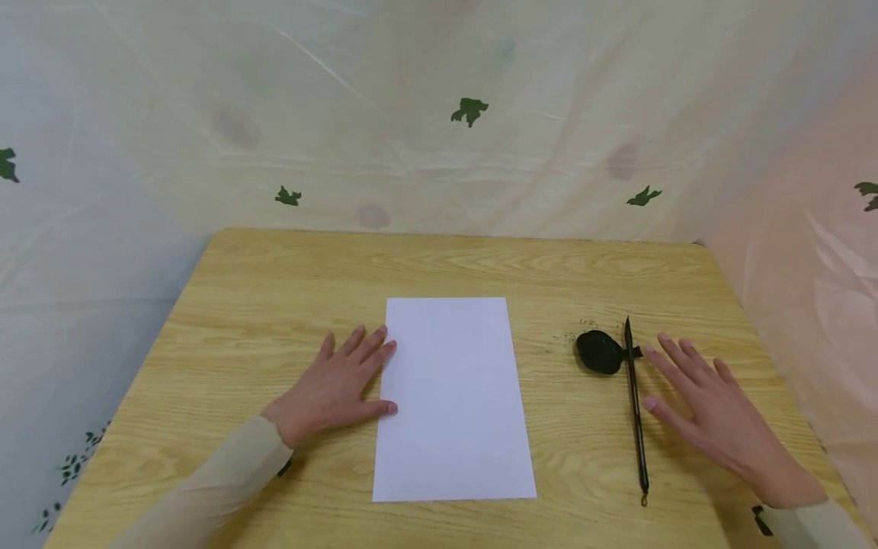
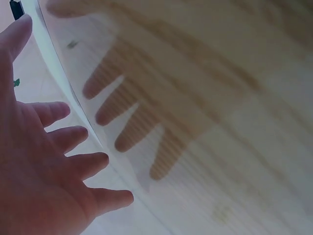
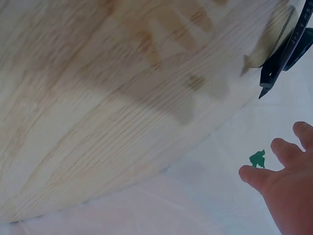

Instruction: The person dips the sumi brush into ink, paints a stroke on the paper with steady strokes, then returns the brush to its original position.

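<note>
A blank white sheet of paper (image 1: 453, 412) lies on the wooden table, near its middle. My left hand (image 1: 336, 385) is at the sheet's left edge, fingers spread, fingertips and thumb over the margin; the left wrist view shows the palm above the table, so contact is unclear. To the right, a black writing brush (image 1: 636, 412) with a hanging loop rests across the short handle of a small round black dish (image 1: 599, 352). Just right of the brush hovers my right hand (image 1: 716, 412), fingers extended and holding nothing. In the right wrist view the brush tip (image 3: 264, 92) points past the dish.
Small dark specks (image 1: 584, 324) mark the tabletop (image 1: 274, 282) beside the dish. Pale cloth (image 1: 384, 152) with green bird shapes hangs behind the table and along both sides.
</note>
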A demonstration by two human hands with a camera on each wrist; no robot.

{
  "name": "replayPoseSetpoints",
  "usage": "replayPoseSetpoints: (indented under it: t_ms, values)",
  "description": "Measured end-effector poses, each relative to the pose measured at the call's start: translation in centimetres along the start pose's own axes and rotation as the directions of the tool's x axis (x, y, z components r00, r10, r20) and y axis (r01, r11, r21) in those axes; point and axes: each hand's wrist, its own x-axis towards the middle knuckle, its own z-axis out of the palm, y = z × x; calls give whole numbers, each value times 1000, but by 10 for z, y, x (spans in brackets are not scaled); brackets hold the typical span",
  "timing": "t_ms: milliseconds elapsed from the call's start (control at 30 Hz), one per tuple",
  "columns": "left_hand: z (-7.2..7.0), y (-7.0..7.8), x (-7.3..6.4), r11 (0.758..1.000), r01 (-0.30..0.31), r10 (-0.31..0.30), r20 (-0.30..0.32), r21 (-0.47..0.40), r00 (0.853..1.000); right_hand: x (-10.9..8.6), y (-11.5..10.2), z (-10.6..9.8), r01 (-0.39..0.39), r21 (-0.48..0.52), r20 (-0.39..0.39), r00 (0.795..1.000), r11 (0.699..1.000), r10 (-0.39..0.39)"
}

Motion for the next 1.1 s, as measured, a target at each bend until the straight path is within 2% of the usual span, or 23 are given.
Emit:
replayPoseSetpoints:
  t_ms: [200,500,600,800,1100]
  values:
    - [2,0,1,1000,-3,4,29,-12,1000,1,1,1,74,-6,-6,997,997,-74]
    - [0,2,0,999,1,1,46,-33,999,2,5,-2,106,-27,6,994,994,-106]
    - [0,2,1,999,3,-1,50,-35,999,2,8,-2,156,-50,-11,988,986,-157]
    - [0,2,1,999,12,-10,61,-36,998,5,14,-1,320,-108,-53,943,941,-327]
    - [0,1,1,999,15,-13,65,-32,998,12,13,5,477,-148,-86,866,866,-492]
